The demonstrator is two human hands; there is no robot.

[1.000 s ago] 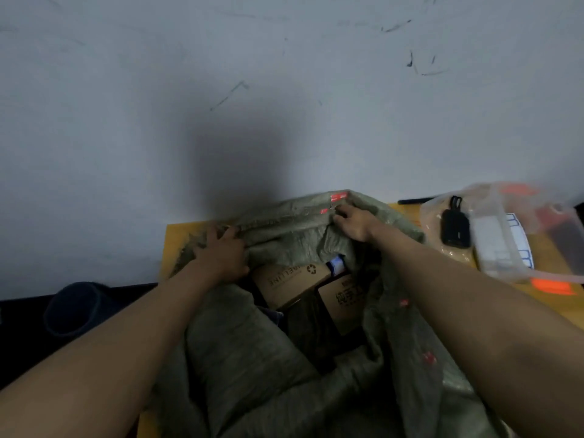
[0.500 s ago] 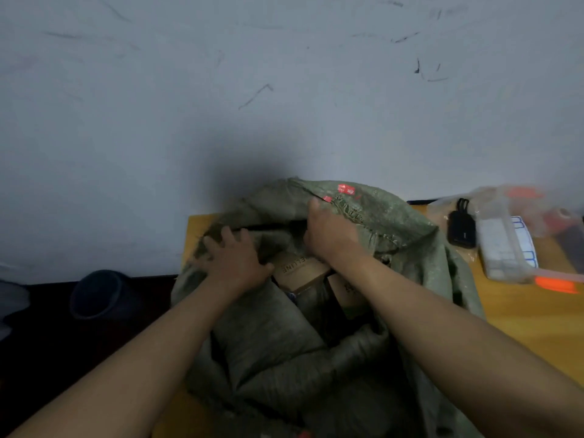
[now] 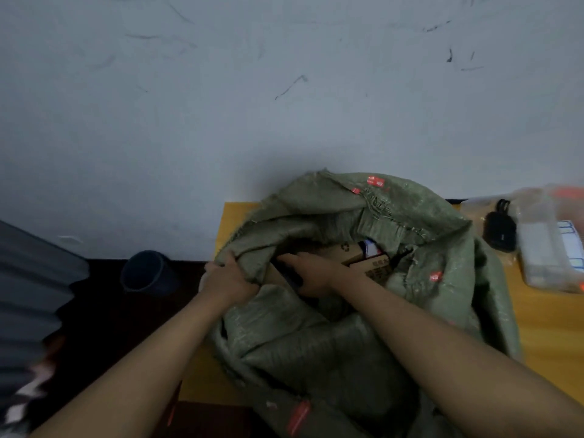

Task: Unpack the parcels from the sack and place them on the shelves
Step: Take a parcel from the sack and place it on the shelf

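Observation:
A green woven sack [image 3: 420, 222] stands open on the yellow table [image 3: 230, 222]. My left hand [image 3: 230, 276] grips the sack's left rim and holds the mouth open. My right hand [image 3: 313, 273] is inside the mouth, fingers curled round a dark parcel [image 3: 289, 273] that is mostly hidden under the hand. Beside it lie a brown cardboard box with a recycling mark [image 3: 349, 251] and a second printed cardboard box [image 3: 376, 270]. A small blue and white packet [image 3: 371, 247] shows behind them. Deeper contents are hidden by the sack's folds.
On the table to the right lie a black device with a loop [image 3: 501, 230] and a clear plastic bag with white boxes [image 3: 543, 251]. A dark bucket [image 3: 147, 273] stands on the floor at the left, near a grey ribbed panel [image 3: 25, 295]. A wall rises right behind the table.
My right hand left the sack's far rim and went down into the mouth onto a dark parcel. My left hand now clutches the left rim. The view has shifted left.

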